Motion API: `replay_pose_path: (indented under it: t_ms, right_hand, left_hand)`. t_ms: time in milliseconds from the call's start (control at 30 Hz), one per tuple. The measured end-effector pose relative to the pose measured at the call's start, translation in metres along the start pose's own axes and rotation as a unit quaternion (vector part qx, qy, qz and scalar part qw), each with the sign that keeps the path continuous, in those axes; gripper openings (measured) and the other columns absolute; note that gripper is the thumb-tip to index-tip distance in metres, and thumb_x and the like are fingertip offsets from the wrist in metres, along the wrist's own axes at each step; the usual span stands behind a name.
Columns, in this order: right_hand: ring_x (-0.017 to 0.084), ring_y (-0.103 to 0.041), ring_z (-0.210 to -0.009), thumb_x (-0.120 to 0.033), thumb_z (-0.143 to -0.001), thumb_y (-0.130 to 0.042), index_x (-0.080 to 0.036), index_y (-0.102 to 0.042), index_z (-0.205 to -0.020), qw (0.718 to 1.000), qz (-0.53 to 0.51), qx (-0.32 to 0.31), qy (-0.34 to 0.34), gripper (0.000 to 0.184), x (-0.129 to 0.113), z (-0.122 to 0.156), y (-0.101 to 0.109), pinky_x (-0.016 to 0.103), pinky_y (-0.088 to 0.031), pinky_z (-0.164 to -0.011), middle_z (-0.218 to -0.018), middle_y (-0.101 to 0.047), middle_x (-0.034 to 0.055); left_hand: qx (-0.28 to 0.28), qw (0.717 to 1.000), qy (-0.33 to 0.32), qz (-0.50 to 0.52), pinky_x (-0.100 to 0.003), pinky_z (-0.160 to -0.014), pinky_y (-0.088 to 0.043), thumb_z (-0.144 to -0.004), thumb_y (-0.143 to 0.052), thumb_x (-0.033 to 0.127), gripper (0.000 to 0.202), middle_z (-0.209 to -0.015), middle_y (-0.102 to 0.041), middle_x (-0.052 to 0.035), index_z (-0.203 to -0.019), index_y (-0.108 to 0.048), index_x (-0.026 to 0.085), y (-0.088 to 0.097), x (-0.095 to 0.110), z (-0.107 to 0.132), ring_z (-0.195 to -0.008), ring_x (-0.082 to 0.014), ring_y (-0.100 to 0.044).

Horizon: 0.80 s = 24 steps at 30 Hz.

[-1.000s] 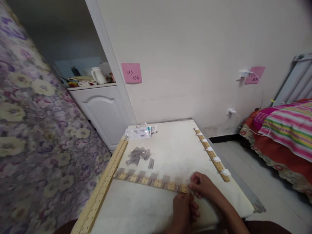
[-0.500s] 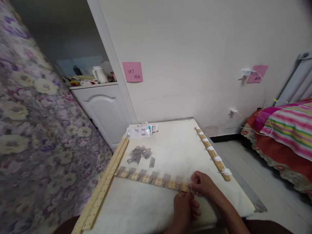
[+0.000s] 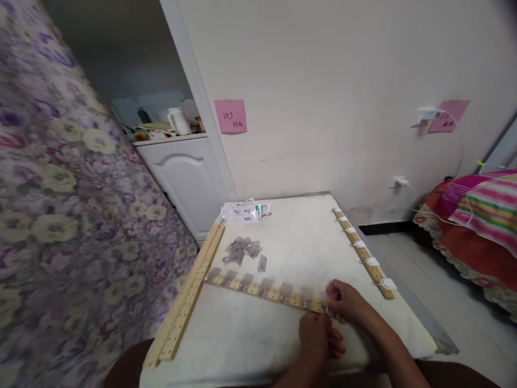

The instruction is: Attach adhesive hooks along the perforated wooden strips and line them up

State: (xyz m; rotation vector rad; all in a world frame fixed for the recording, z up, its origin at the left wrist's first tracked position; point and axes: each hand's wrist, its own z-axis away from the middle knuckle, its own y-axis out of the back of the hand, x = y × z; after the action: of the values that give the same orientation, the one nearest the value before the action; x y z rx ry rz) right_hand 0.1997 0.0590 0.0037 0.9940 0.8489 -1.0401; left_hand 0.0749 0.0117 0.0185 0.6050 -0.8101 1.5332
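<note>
A narrow wooden strip with holes [image 3: 273, 294] lies across the table, carrying several small greyish see-through plastic pieces with tiny metal parts. My left hand [image 3: 317, 337] is closed at the near edge of the strip's right end, thumb and forefinger pressed on it. Just beyond, my right hand [image 3: 346, 303] pinches at the last see-through piece [image 3: 324, 297] on that end; its fingertips partly hide the metal bit. A loose pile of similar grey pieces [image 3: 241, 249] rests behind the strip, and a single piece [image 3: 262, 263] lies beside the pile.
On the right, another wooden strip [image 3: 365, 257] bears white tags. Bare holed strips [image 3: 189, 293] lie along the table's left edge. Clear packets with printed cards [image 3: 241, 214] sit at the back left. A wall stands behind the table [image 3: 250, 345], a flowered curtain [image 3: 81, 215] left, a bed [image 3: 476, 215] right.
The whole scene has shifted slightly rightward in view as the camera turned. Both hands stay at the strip's right end, with hardly any visible change in their grip.
</note>
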Motion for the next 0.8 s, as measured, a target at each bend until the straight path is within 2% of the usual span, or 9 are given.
replay_pose_path:
  t_ms: [167, 267, 433, 500, 600, 700, 800]
  right_hand:
    - [0.007, -0.048, -0.034, -0.025, -0.064, -0.065, -0.023, -0.042, -0.074, 0.999, 0.018, 0.027, -0.002, 0.025, -0.002, 0.002, -0.003, 0.019, -0.034, -0.033, -0.051, -0.048, -0.0126]
    - [0.006, -0.047, -0.035, -0.027, -0.063, -0.067, -0.022, -0.044, -0.075, 0.999, -0.008, 0.031, 0.008, 0.026, -0.005, 0.006, -0.003, 0.02, -0.034, -0.035, -0.055, -0.048, -0.0121]
    - [0.007, -0.051, -0.043, -0.037, -0.069, -0.062, -0.021, -0.048, -0.077, 0.999, -0.028, 0.028, 0.015, 0.023, -0.008, 0.015, 0.006, 0.02, -0.037, -0.04, -0.063, -0.05, -0.0091]
    - [0.008, -0.05, -0.044, -0.038, -0.073, -0.057, -0.021, -0.049, -0.074, 0.998, -0.011, 0.058, 0.037, 0.02, -0.009, 0.016, 0.012, 0.021, -0.037, -0.042, -0.061, -0.049, -0.0081]
    - [0.012, -0.051, -0.053, -0.034, -0.076, -0.052, -0.021, -0.051, -0.07, 0.98, 0.076, 0.15, 0.11, 0.015, -0.013, 0.015, 0.017, 0.025, -0.04, -0.051, -0.059, -0.051, -0.0049]
    - [0.016, -0.052, -0.065, -0.03, -0.079, -0.048, -0.021, -0.054, -0.069, 0.948, 0.155, 0.208, 0.186, 0.014, -0.025, 0.015, 0.013, 0.028, -0.041, -0.063, -0.067, -0.056, -0.0005]
    - [0.019, -0.054, -0.077, -0.026, -0.08, -0.046, -0.022, -0.056, -0.071, 0.929, 0.2, 0.203, 0.235, 0.014, -0.043, 0.018, -0.005, 0.031, -0.041, -0.073, -0.076, -0.06, 0.0028]
  left_hand:
    - [-0.013, 1.0, 0.004, -0.005, -0.021, -0.034, -0.029, -0.078, -0.041, 0.024, 0.01, -0.043, -0.056, 0.0019, -0.07, -0.046, 0.019, 0.002, 0.003, 0.003, -0.03, -0.011, -0.051]
    - [-0.028, 1.0, -0.001, -0.004, -0.02, -0.034, -0.029, -0.077, -0.04, 0.022, 0.009, -0.044, -0.056, 0.0022, -0.07, -0.045, 0.019, 0.005, 0.002, 0.006, -0.031, -0.0101, -0.051]
    - [-0.05, 0.998, 0.002, -0.024, -0.02, -0.034, -0.03, -0.074, -0.038, 0.019, 0.008, -0.044, -0.056, 0.0023, -0.07, -0.045, 0.02, 0.014, 0.001, 0.011, -0.031, -0.0104, -0.051]
    - [-0.062, 0.997, 0.009, -0.043, -0.021, -0.034, -0.028, -0.071, -0.039, 0.017, 0.008, -0.042, -0.055, 0.0018, -0.069, -0.045, 0.02, 0.02, 0.0, 0.014, -0.03, -0.0118, -0.05]
    - [-0.079, 0.994, 0.01, -0.079, -0.021, -0.034, -0.024, -0.067, -0.041, 0.015, 0.008, -0.037, -0.054, 0.0013, -0.066, -0.046, 0.02, 0.036, 0.0, 0.021, -0.027, -0.0124, -0.045]
    - [-0.07, 0.975, -0.075, -0.196, -0.021, -0.04, -0.025, -0.067, -0.046, 0.016, 0.008, -0.037, -0.049, 0.0037, -0.06, -0.048, 0.02, 0.065, 0.003, 0.031, -0.032, -0.0099, -0.041]
    - [-0.005, 0.926, -0.227, -0.303, -0.022, -0.049, -0.028, -0.072, -0.05, 0.024, 0.015, -0.047, -0.048, 0.0046, -0.058, -0.049, 0.02, 0.108, 0.014, 0.043, -0.048, -0.0099, -0.046]
